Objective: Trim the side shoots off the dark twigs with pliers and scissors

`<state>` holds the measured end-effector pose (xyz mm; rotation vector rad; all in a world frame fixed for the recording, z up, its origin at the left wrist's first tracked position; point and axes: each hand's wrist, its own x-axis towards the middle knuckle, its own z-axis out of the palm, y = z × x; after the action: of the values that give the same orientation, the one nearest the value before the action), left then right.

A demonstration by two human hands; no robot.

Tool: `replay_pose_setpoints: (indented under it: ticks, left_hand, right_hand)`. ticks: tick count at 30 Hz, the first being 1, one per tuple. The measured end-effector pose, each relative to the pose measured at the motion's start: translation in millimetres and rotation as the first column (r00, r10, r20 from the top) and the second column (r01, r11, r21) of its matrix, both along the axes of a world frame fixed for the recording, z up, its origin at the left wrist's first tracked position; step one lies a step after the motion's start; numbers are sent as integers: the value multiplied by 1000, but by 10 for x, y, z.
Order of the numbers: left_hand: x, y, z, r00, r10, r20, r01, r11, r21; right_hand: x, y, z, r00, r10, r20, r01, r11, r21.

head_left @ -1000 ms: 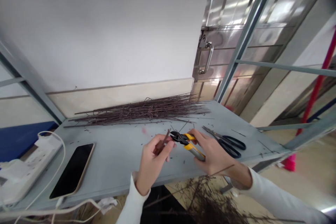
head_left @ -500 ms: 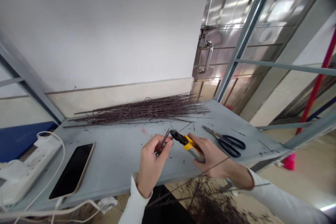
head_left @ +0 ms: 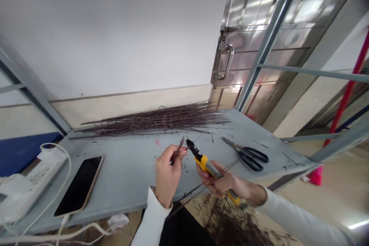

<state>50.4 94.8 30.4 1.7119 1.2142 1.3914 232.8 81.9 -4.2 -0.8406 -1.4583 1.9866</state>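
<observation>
Between the fingertips of my left hand are thin dark brown twigs, their ends poking up past the fingers. My right hand is wrapped round yellow-and-grey pliers, whose black jaws point up and left, close to the twig ends. More long twigs run from the lap up toward my right hand; whether it grips them too I cannot tell. Behind both hands a large bundle of twigs lies along the back of the grey table.
Black-handled scissors lie at the right of the table. A phone and a white power strip with cables occupy the left. Small twig scraps dot the tabletop. Below the front edge is a heap of twig cuttings.
My right hand has shifted down and left, and its hold sits differently, with more of the pliers' handle showing. The plier jaws have come away slightly from the twigs. My left hand barely moved.
</observation>
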Motion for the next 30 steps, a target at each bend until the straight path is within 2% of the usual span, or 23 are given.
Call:
replay_pose_setpoints:
  ticks: [3,5,7,9,11,13,15,17,19,26,28,30]
  left_hand:
    - [-2,-34,31,1000,-15,19,16,999,-42]
    - [-7,-57,54,999,-36,11,36,997,-72]
    - [-18,-71,77,998,-63,-1,63,994,-93]
    - [-34,-78,104,995,-94,-15,92,990,-107]
    - [-55,-79,134,992,-125,-21,121,984,-130]
    - [-75,-75,163,986,-164,-7,161,973,-166]
    - [-90,-65,186,978,-206,22,206,956,-210]
    - [-99,-49,199,969,-241,53,247,935,-256]
    - [-104,-29,199,959,-269,83,282,913,-296]
    - [-115,26,156,941,-316,122,339,871,-354]
    - [-107,33,149,942,-315,111,334,872,-358]
    - [-90,34,149,947,-310,84,319,881,-348]
  right_hand:
    - [-30,-7,112,998,-3,-63,0,999,-38]
    - [-50,-33,169,998,-42,-41,42,999,-9]
    - [-67,-59,205,993,-119,25,117,991,62]
    - [-79,-70,235,969,-228,99,205,958,198]
    - [-79,-62,265,932,-314,179,226,894,387]
    - [-62,-37,284,871,-402,282,180,795,579]
    - [-32,-3,271,772,-518,369,110,680,725]
    - [6,35,226,677,-630,380,62,563,824]
    - [42,71,166,639,-678,363,25,490,871]
    - [124,166,89,571,-695,438,-104,467,878]
    - [107,168,75,560,-713,421,-76,462,884]
    - [51,149,42,597,-710,373,0,466,885]
